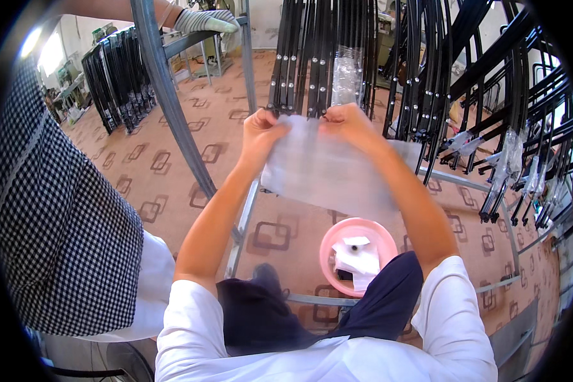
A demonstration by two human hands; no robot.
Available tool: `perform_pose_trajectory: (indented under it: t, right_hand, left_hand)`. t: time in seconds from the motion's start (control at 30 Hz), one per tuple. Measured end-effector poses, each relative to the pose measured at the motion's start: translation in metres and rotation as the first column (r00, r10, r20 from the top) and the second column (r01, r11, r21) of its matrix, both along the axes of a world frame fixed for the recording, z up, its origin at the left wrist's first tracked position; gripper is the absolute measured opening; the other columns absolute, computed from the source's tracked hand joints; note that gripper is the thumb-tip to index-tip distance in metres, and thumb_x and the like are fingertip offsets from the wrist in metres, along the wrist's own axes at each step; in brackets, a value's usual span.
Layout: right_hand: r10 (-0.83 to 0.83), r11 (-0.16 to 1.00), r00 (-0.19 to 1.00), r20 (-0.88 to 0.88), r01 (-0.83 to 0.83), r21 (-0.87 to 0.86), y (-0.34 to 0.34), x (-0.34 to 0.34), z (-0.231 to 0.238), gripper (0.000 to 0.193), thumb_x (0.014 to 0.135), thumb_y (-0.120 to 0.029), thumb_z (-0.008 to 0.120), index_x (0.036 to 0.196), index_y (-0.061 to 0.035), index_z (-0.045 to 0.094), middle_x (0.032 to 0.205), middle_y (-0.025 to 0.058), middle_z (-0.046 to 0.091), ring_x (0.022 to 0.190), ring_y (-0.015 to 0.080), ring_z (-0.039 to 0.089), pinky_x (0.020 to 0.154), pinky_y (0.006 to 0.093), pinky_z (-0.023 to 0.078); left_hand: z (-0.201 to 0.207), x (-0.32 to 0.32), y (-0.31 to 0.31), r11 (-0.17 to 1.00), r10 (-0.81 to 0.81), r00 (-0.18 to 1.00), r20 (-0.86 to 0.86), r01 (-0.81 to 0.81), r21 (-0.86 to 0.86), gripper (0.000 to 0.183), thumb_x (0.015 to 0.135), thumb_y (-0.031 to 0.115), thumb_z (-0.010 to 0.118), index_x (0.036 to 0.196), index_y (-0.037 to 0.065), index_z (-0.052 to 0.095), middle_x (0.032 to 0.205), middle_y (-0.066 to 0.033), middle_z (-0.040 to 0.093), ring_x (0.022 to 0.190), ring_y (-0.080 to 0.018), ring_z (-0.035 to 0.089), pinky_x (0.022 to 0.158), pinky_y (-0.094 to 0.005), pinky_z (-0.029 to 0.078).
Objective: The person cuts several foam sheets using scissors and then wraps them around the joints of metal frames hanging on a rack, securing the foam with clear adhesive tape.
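Observation:
My left hand pinches one upper corner of a translucent plastic bag, its fingers closed. My right hand grips the same upper edge a little further right. The bag spreads out below and to the right of both hands, blurred by motion. Just beyond my fingertips hang the lower ends of several black metal bars with shiny rivets. Whether the bag's mouth goes around any bar end, I cannot tell. One bundle among them carries a clear plastic wrap.
A pink basin with white plastic pieces stands on the floor between my knees. A grey metal frame rises at left, held by another person's gloved hand. Further black bars hang at right, some with wrapped ends.

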State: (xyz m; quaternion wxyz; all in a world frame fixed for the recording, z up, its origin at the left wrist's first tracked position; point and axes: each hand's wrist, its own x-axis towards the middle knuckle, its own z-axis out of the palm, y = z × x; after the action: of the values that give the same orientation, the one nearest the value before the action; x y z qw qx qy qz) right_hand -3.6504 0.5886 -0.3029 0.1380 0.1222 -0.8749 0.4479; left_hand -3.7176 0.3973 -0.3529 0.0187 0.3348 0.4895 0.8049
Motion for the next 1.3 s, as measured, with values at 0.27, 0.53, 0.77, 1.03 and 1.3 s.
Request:
perform_pose_trajectory:
  t: [0.27, 0.53, 0.77, 1.03, 1.3]
  right_hand:
    - [0.026, 0.99, 0.942, -0.336, 0.022, 0.138, -0.008, -0.014, -0.002, 0.012, 0.073, -0.007, 0.057, 0.081, 0.0008, 0.06, 0.068, 0.0135, 0.06, 0.065, 0.0215, 0.058, 0.061, 0.0308, 0.044]
    - [-0.217, 0.943, 0.961, -0.172, 0.252, 0.219, -0.029, -0.024, 0.009, 0.023, 0.074, -0.007, 0.048, 0.092, -0.0095, 0.062, 0.08, 0.0213, 0.058, 0.079, 0.0366, 0.055, 0.068, 0.0394, 0.043]
    - [0.007, 0.992, 1.0, -0.011, -0.008, -0.126, -0.027, -0.044, 0.001, 0.019, 0.073, -0.002, 0.049, 0.087, -0.0011, 0.061, 0.067, -0.0004, 0.055, 0.063, 0.0054, 0.048, 0.056, 0.0209, 0.037]
    - [0.217, 0.89, 0.958, 0.185, -0.116, -0.442, -0.03, -0.048, -0.005, 0.021, 0.071, 0.001, 0.053, 0.09, -0.0025, 0.061, 0.075, 0.0002, 0.058, 0.066, 0.0063, 0.053, 0.059, 0.0185, 0.041]
    - [0.273, 0.858, 0.943, 0.193, -0.148, -0.492, -0.021, -0.052, -0.007, 0.031, 0.069, 0.004, 0.054, 0.098, -0.0019, 0.057, 0.085, 0.0029, 0.06, 0.07, 0.0082, 0.056, 0.063, 0.02, 0.045]
  left_hand:
    - [0.005, 0.012, -0.001, 0.995, 0.014, 1.0, -0.004, -0.014, 0.096, 0.016, 0.081, 0.007, 0.054, 0.07, 0.01, 0.042, 0.062, 0.0052, 0.043, 0.053, -0.0027, 0.036, 0.048, -0.0193, 0.028]
    - [-0.004, 0.004, 0.007, 0.973, 0.232, 0.971, -0.061, -0.23, 0.035, 0.015, 0.086, 0.014, 0.049, 0.074, 0.009, 0.041, 0.064, 0.0071, 0.039, 0.059, -0.0005, 0.031, 0.05, -0.0193, 0.025]
    - [0.012, -0.003, 0.002, 0.996, 0.01, 0.99, 0.141, -0.022, 0.089, 0.004, 0.084, 0.01, 0.043, 0.081, 0.009, 0.045, 0.074, 0.0027, 0.05, 0.065, -0.0028, 0.044, 0.058, -0.0175, 0.036]
    - [0.003, -0.021, -0.008, 0.992, -0.089, 0.993, 0.075, 0.081, 0.099, 0.001, 0.082, 0.009, 0.045, 0.082, 0.008, 0.044, 0.077, 0.0003, 0.052, 0.068, -0.004, 0.047, 0.059, -0.0187, 0.039]
    - [0.014, -0.006, 0.009, 0.812, 0.466, 0.754, -0.464, -0.572, -0.114, 0.02, 0.072, -0.001, 0.055, 0.087, 0.005, 0.043, 0.071, 0.0029, 0.049, 0.063, -0.004, 0.046, 0.056, -0.0191, 0.038]
